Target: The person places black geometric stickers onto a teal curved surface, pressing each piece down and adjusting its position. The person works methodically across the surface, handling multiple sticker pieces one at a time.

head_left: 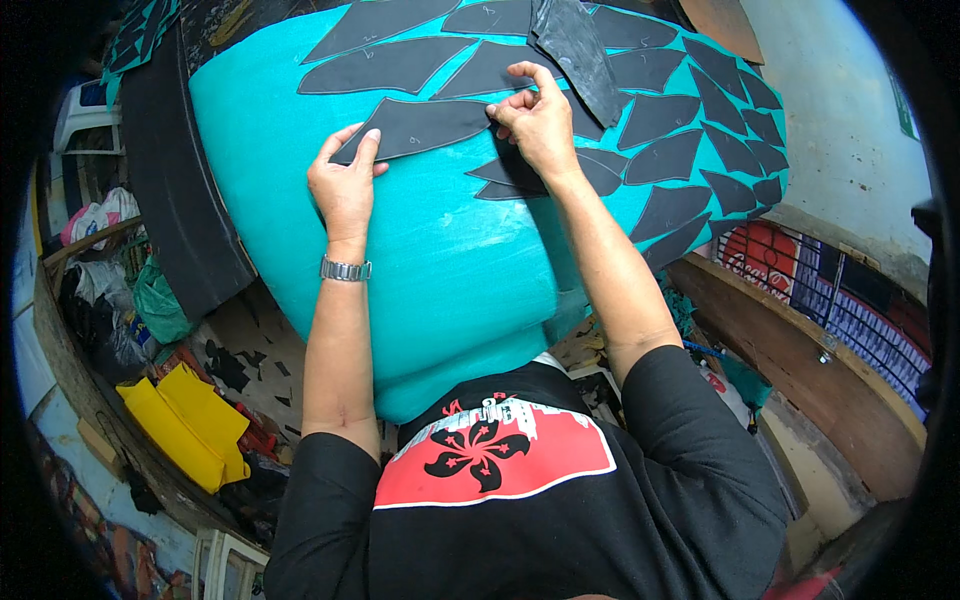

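A black, pointed cut piece (425, 128) of flat sheet material, with a pale line near its edge, lies over a turquoise fabric sheet (450, 250). At its left end, my left hand (345, 185) pinches it between thumb and fingers. My right hand (538, 125) grips the right tip between thumb and forefinger. Beyond and to the right, several similar black pieces (385, 65) lie close together on the turquoise fabric. A stack of dark pieces (575, 60) rests among them, just past my right hand. Part of a small group of pieces (510, 180) is hidden by my right forearm.
A long black sheet (190, 180) hangs along the left side. Lower left are plastic bags (110, 290), a folded yellow sheet (190, 425) and dark scraps on the floor. A white plastic chair (85, 118) stands far left. To the right runs a wooden board (790, 350).
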Demonstrator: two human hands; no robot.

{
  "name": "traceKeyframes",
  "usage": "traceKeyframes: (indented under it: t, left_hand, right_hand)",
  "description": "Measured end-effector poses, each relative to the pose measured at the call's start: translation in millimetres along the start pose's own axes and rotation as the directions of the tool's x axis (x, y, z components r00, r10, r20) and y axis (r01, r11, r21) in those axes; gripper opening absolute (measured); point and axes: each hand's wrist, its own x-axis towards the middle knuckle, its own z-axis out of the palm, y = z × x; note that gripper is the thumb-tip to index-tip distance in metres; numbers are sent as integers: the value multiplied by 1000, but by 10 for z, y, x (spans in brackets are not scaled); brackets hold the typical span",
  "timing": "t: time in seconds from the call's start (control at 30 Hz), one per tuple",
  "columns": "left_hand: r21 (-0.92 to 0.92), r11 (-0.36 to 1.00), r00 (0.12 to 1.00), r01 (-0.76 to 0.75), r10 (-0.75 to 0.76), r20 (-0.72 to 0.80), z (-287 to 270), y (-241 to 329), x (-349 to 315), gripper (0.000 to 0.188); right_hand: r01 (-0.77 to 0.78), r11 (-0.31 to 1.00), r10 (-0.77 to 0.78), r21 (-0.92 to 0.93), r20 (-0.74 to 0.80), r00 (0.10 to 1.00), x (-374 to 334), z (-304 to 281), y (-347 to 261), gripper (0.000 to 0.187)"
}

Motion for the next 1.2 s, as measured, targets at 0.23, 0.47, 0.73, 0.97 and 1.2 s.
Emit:
traceKeyframes:
  t: [0.23,0.47,0.73,0.97,1.2]
  left_hand:
    - [23,1000,1000,8,-8,-17,11,-18,12,24]
    - [54,999,1000,1,0,-20,21,75,-18,26]
    - [333,941,997,-60,74,-28,-49,115,129,24]
    - [343,936,995,-75,93,-35,-37,-13,165,26]
    - [104,994,1000,-26,27,-5,-81,-37,174,24]
  right_hand:
    - [66,994,-70,-90,-44,997,0,54,63,50]
    - [100,991,-105,-86,-55,993,-1,70,103,51]
    - [162,971,-174,-177,-58,983,-6,84,137,49]
    - [175,966,-187,-190,-47,981,-4,81,149,49]
    - [56,996,-57,76,8,998,-15,29,143,51]
